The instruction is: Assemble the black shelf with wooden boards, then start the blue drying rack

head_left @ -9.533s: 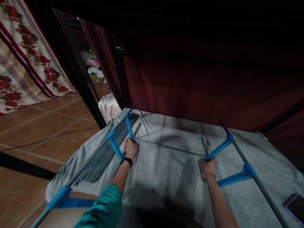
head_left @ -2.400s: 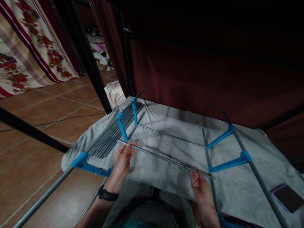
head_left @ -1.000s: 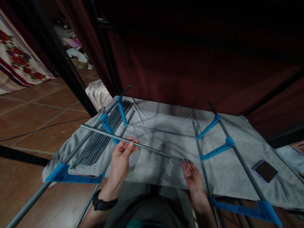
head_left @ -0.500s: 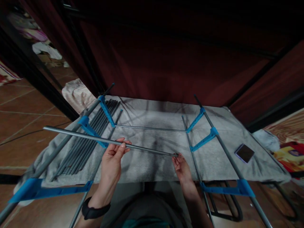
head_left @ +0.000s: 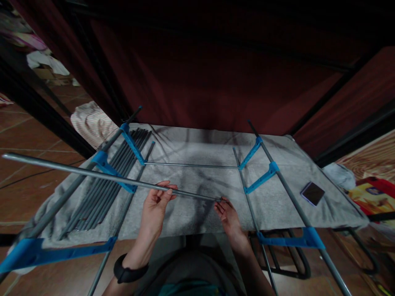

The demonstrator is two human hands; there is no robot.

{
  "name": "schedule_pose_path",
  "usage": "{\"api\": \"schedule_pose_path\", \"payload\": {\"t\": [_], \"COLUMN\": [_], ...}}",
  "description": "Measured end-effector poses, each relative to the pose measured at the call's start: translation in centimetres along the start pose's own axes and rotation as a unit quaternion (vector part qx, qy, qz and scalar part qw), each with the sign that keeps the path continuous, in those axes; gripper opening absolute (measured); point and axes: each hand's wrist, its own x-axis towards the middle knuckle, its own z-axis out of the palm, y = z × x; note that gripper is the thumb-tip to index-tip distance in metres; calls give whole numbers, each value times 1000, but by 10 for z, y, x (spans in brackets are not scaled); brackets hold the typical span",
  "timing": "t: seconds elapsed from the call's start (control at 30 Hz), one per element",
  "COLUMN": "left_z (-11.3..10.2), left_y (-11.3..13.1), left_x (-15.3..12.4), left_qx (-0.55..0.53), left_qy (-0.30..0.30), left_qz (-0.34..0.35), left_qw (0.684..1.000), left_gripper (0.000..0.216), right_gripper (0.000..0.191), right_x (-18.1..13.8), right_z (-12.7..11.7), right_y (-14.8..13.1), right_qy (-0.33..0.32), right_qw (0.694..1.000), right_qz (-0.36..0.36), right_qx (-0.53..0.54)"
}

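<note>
A long grey metal tube (head_left: pixel 101 175) slants across the left side, its far-left end raised toward the camera. My left hand (head_left: pixel 159 199) is closed around it near the middle, thumb on top. At the tube's right end, my right hand (head_left: pixel 226 209) pinches the tip between its fingers. Below and around my hands stands a frame of grey tubes joined by blue plastic brackets (head_left: pixel 262 177). One thin crossbar (head_left: pixel 191 165) spans between its left and right sides, beyond my hands.
Several loose grey tubes (head_left: pixel 105 189) lie side by side on the grey blanket (head_left: pixel 197 144) at left. A phone (head_left: pixel 312 193) rests at right. Dark red curtain (head_left: pixel 210 82) hangs behind the table. A yellow and red package (head_left: pixel 373 195) sits at far right.
The held tube has shifted leftward relative to my left hand, which now grips it closer to its right end. My right hand has moved slightly left with the tip.
</note>
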Motion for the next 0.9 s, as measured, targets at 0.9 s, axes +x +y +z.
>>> {"api": "schedule_pose_path", "payload": {"t": [0.9], "left_z": [10], "left_y": [-28], "left_x": [-6], "left_qx": [65], "left_qy": [-86], "left_qz": [-34], "left_qw": [994], "left_gripper": [39], "right_gripper": [38], "right_x": [-24], "right_z": [24], "right_y": [19], "right_qy": [-123], "right_qw": [968], "right_qz": [127], "right_qx": [-177]}}
